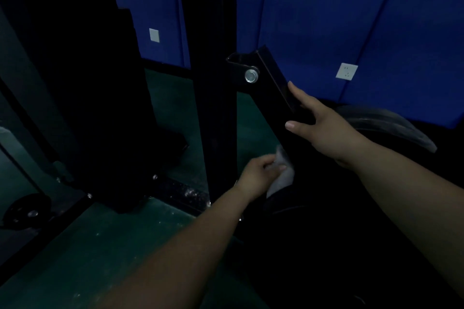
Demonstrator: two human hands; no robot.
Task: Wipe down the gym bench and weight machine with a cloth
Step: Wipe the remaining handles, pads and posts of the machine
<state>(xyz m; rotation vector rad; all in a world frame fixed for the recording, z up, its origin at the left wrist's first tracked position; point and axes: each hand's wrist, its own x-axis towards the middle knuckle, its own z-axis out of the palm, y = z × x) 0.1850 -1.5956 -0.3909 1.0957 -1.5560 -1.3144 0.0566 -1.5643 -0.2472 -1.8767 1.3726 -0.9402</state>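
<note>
The left hand (258,170) pinches the cloth (282,173) against the slanted bar (278,98); rub firmly along it while the right hand (324,128), fingers spread, steadies it.

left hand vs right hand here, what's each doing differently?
The left hand has its fingers curled round the grey cloth, low on the slanted black bar; the right hand holds no cloth, with fingers straight and spread. The left hand works near the bar's foot, beside the upright post; the right hand sits higher up the bar, below the bolt. Both are bare and at the same bar.
</note>
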